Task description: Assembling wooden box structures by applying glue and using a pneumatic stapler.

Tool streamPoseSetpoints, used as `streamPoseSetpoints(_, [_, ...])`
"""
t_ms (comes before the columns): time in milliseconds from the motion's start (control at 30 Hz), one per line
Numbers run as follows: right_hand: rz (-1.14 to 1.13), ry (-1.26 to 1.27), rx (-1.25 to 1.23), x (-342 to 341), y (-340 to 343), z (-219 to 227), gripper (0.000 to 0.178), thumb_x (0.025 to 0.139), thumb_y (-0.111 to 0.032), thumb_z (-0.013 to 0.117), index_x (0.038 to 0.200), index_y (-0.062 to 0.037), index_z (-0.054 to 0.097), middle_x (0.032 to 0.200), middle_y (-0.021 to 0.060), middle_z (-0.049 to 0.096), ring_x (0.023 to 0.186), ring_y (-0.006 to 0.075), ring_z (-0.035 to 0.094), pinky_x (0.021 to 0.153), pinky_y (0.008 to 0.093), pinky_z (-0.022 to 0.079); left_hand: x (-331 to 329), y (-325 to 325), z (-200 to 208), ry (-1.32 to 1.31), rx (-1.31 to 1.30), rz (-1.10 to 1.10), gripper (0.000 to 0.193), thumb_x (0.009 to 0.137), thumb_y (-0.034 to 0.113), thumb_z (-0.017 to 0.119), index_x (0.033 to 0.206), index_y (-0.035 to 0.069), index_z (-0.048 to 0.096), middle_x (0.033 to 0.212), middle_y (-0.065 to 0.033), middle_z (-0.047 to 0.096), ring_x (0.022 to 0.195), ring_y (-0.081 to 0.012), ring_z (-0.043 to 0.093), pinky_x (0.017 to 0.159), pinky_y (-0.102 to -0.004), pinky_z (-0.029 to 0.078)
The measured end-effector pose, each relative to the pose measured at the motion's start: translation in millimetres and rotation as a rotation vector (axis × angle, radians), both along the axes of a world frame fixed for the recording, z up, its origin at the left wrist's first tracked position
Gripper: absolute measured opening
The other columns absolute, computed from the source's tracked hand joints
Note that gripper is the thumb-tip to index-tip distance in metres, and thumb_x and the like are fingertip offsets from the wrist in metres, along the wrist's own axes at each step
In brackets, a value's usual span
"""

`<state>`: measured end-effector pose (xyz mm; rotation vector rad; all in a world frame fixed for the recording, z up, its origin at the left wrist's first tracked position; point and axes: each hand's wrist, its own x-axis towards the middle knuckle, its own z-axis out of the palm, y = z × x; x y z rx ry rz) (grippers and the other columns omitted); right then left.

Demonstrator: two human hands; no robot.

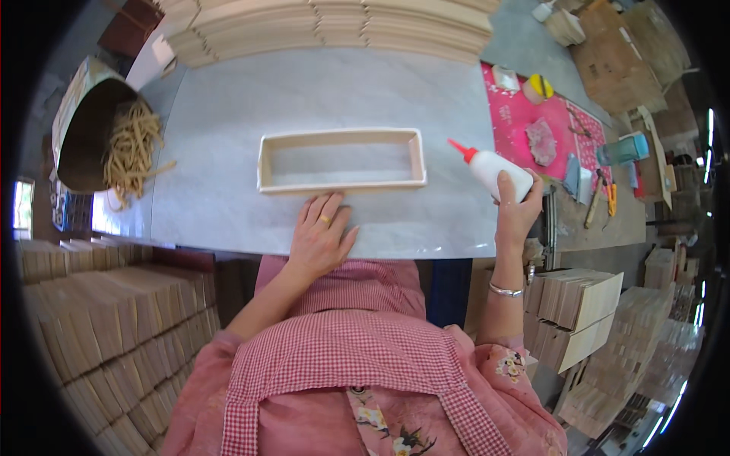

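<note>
The wooden frame (341,159) lies flat near the middle of the bench (228,106), an open rectangle with its long sides parallel to the near edge. The left hand (321,235) rests palm down on the bench just in front of the frame's near side, fingers spread, holding nothing. The right hand (519,209) is closed around a white glue bottle (494,169) with a red nozzle, held tilted at the bench's right edge, nozzle pointing toward the frame's right end but apart from it. Stacked wooden boards (334,26) line the far edge. A bin of rope-like strands (133,148) stands at the left edge. A pink mat (525,114) with small tools lies beyond the right edge
</note>
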<state>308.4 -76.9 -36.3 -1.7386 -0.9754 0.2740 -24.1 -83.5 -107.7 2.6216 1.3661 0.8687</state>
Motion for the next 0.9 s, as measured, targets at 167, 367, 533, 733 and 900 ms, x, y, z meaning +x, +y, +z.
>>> streamPoseSetpoints(167, [-0.210, -0.095, 0.007, 41, 67, -6, 0.046, 0.080, -0.024, 0.081, 0.105, 0.0003, 0.051, 0.098, 0.0140, 0.057, 0.086, 0.0250, 0.056, 0.079, 0.0372, 0.051, -2, -7, 3, 0.018, -0.011, -0.001, 0.032, 0.088, 0.024, 0.070, 0.110, 0.002, 0.066, 0.136, -0.0164, 0.056, 0.124, -0.0336, 0.053, 0.110, -0.0468, 0.040])
streamPoseSetpoints(367, [-0.327, -0.571, -0.179, 136, 145, -45, 0.044, 0.075, -0.036, 0.082, 0.088, 0.0005, 0.061, 0.081, 0.0159, 0.064, 0.071, 0.0338, 0.062, 0.069, 0.0444, 0.052, 6, 0, -2, 0.009, -0.024, -0.096, 0.034, 0.086, 0.023, 0.072, 0.112, 0.001, 0.068, 0.136, -0.0168, 0.056, 0.122, -0.0347, 0.054, 0.109, -0.0486, 0.041])
streamPoseSetpoints(533, [-0.147, -0.431, -0.462, 143, 171, -54, 0.052, 0.084, -0.042, 0.076, 0.110, 0.0012, 0.064, 0.099, 0.0211, 0.070, 0.088, 0.0390, 0.068, 0.083, 0.0470, 0.054, -5, -2, -11, 0.019, -0.039, -0.098, 0.033, 0.087, 0.022, 0.071, 0.114, 0.003, 0.068, 0.137, -0.0161, 0.056, 0.124, -0.0375, 0.054, 0.110, -0.0490, 0.041])
streamPoseSetpoints(733, [-0.146, -0.704, -0.610, 161, 68, 14, 0.052, 0.089, -0.044, 0.069, 0.115, 0.0011, 0.069, 0.107, 0.0188, 0.073, 0.100, 0.0389, 0.069, 0.088, 0.0450, 0.054, -4, -2, -10, 0.108, -0.057, -0.032, 0.032, 0.091, 0.022, 0.068, 0.116, 0.003, 0.067, 0.142, -0.0163, 0.054, 0.130, -0.0388, 0.049, 0.113, -0.0493, 0.038])
streamPoseSetpoints(900, [-0.562, -0.579, -0.808, 204, -108, 100, 0.069, 0.090, -0.054, 0.068, 0.128, 0.0037, 0.063, 0.124, 0.0215, 0.070, 0.110, 0.0399, 0.068, 0.094, 0.0444, 0.054, -4, -4, -15, 0.098, -0.064, -0.029, 0.031, 0.092, 0.021, 0.068, 0.117, 0.003, 0.067, 0.143, -0.0165, 0.053, 0.133, -0.0397, 0.047, 0.115, -0.0498, 0.036])
